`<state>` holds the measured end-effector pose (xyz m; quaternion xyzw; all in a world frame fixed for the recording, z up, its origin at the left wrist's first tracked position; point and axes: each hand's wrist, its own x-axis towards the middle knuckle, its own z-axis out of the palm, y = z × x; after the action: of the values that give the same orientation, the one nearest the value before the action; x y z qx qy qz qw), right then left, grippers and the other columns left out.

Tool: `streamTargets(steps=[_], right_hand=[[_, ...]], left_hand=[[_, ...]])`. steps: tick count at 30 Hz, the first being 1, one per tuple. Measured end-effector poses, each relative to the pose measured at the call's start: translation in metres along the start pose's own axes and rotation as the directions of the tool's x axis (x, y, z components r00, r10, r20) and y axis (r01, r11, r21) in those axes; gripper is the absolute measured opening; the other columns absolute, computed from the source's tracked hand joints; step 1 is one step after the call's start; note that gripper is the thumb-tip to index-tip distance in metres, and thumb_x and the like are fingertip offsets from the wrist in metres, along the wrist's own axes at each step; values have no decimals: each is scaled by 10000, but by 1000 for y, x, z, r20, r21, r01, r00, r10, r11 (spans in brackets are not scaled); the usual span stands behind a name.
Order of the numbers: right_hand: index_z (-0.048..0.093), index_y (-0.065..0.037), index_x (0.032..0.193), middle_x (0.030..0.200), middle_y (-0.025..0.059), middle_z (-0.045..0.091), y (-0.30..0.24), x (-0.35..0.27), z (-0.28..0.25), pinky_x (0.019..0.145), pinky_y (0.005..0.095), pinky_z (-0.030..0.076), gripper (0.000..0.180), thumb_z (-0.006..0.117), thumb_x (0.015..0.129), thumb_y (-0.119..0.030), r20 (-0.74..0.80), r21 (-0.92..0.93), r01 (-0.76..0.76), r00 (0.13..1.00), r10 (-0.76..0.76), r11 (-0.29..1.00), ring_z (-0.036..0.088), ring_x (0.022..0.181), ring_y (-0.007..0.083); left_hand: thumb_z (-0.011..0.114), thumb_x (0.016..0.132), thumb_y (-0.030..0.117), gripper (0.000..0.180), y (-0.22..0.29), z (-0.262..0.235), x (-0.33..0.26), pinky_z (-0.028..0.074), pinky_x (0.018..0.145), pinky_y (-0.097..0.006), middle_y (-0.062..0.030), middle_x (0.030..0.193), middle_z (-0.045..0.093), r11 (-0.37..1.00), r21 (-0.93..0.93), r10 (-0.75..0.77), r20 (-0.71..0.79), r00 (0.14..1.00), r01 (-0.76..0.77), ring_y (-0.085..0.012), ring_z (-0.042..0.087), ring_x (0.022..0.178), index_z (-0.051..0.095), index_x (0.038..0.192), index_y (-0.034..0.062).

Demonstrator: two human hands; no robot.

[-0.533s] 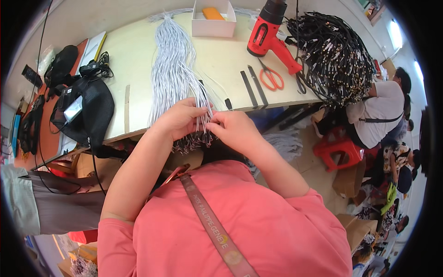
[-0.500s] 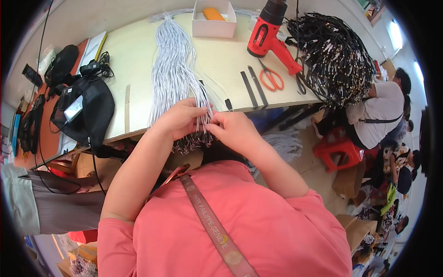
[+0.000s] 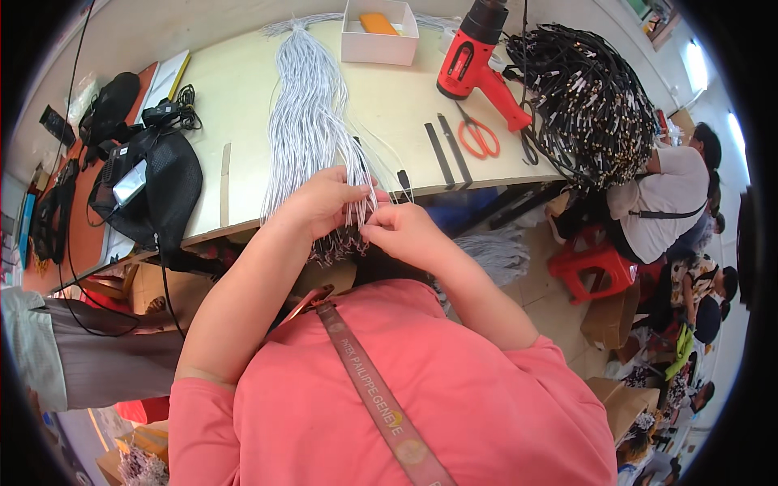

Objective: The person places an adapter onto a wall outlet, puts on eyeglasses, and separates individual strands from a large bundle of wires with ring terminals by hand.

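Observation:
A thick bundle of white cables [image 3: 306,105] lies down the worktable, its dark-tipped ends hanging over the front edge. Near those ends my left hand [image 3: 331,198] is closed around several of the cables. Close beside it on the right, my right hand [image 3: 403,232] pinches at the same strands, thumb and forefinger together at the cable ends. What exactly sits between those fingertips is too small to make out. Just beyond my hands, a cable with a black end piece [image 3: 403,180] rests at the table edge.
Right of the bundle lie two dark strips [image 3: 438,154], orange-handled scissors [image 3: 478,138] and a red heat gun [image 3: 478,73]. A heap of black cables [image 3: 583,105] covers the right end. A white box [image 3: 378,47] stands behind; a black bag [image 3: 154,190] sits left. People sit at right.
My right hand has shifted slightly, its fingers still at the cable ends. My left hand keeps its hold on the strands. The whole view has moved a little.

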<state>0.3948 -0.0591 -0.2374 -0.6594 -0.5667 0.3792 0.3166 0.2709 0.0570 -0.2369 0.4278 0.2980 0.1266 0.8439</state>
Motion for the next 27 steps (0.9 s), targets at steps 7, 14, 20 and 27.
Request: streamTargets(steps=[7, 14, 20, 27], right_hand=[[629, -16, 728, 544, -25, 524, 5, -9, 3, 432, 212, 337, 169, 589, 803, -162, 138, 143, -78, 989, 58, 987, 435, 463, 36], [643, -22, 849, 544, -25, 498, 2, -15, 3, 429, 214, 340, 170, 588, 827, -182, 33, 238, -160, 987, 157, 958, 429, 457, 44], [639, -15, 865, 560, -25, 501, -14, -32, -27, 441, 207, 341, 173, 562, 849, -169, -16, 138, -86, 996, 89, 987, 434, 475, 42], [645, -21, 877, 587, 9, 558, 15, -31, -23, 480, 235, 396, 183, 583, 808, -179, -79, 234, -182, 975, 206, 955, 486, 508, 67]], left_hand=[[468, 871, 11, 223, 4, 10, -4, 510, 749, -390, -189, 987, 588, 999, 49, 4, -87, 996, 0, -288, 605, 922, 441, 1082, -56], [478, 872, 25, 201, 2, 5, -3, 516, 728, -366, -195, 990, 589, 1000, 8, 20, -12, 1000, -20, -291, 604, 936, 443, 1057, -47], [497, 856, 17, 180, 1, 0, -4, 518, 740, -361, -194, 988, 594, 1000, -7, 12, 40, 999, -12, -290, 604, 948, 456, 1029, -17], [538, 840, 22, 187, 5, 5, -7, 515, 743, -347, -168, 983, 604, 999, 37, 2, 18, 1000, -3, -275, 606, 959, 468, 1013, 8]])
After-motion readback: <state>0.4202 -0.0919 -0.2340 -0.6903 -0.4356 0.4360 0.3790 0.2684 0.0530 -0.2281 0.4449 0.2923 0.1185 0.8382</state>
